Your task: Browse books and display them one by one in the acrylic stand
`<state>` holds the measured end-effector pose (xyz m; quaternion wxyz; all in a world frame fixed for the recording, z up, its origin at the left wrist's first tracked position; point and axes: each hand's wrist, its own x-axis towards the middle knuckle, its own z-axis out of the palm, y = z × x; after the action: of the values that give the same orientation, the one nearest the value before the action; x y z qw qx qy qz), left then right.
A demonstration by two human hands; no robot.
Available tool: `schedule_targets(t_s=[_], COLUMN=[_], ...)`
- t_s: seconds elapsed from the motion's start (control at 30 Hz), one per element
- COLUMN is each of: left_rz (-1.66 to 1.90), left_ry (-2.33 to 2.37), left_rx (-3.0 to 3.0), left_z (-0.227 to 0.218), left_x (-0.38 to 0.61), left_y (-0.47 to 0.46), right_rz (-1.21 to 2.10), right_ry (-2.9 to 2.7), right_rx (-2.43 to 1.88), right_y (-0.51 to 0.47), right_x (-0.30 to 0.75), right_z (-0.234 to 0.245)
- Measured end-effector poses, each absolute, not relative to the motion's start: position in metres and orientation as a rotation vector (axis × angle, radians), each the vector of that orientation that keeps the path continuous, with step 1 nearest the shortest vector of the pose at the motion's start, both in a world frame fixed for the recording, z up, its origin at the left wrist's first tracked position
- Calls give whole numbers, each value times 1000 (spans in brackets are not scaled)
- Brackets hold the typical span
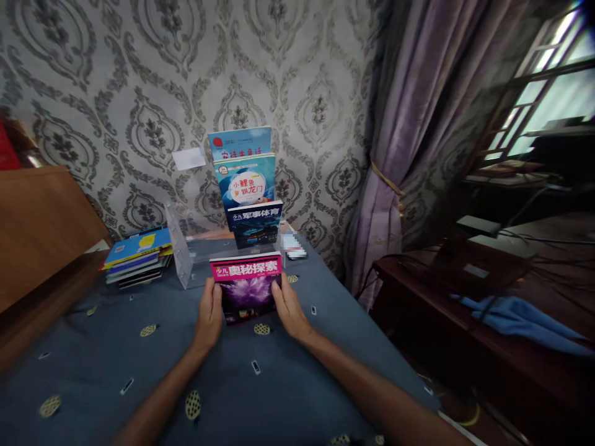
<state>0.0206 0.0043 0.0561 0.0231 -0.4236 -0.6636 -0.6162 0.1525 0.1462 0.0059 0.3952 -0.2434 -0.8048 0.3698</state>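
Observation:
Between my two hands is a purple book (248,296) with a pink title band, its cover facing me. My left hand (209,314) grips its left edge and my right hand (289,308) its right edge, thumbs on the cover. Just behind it stands a clear acrylic rack (179,248) with stepped tiers. A dark blue book (258,230) leans in the rack. Behind that stand a teal book (248,179) with a white title patch and, highest, a light blue book (242,141). The purple book hides part of the rack's front.
A stack of books (137,257) lies left of the rack. A small pale item (294,244), partly blurred out, lies to its right. The blue patterned cloth (232,396) spreads beneath everything. A wooden board (46,229) stands at left; a purple curtain (413,136) hangs at right beside a dark red cabinet (418,310).

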Motion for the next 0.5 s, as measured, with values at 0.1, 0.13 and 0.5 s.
schedule_targets(t_s=[0.1,0.13,0.5], left_rz=[-1816,-1781,-1558], left_ry=[-2143,-2187,-2292], left_rx=[-1400,-1426,-1833], left_z=[57,58,103], left_x=[14,11,-37], left_y=[-9,-13,25], right_rz=[970,974,1322], right_ry=[-2105,-2148,-2211], right_rx=[-539,-510,-364], right_y=[150,151,204], right_x=[160,163,149], right_z=[25,32,75])
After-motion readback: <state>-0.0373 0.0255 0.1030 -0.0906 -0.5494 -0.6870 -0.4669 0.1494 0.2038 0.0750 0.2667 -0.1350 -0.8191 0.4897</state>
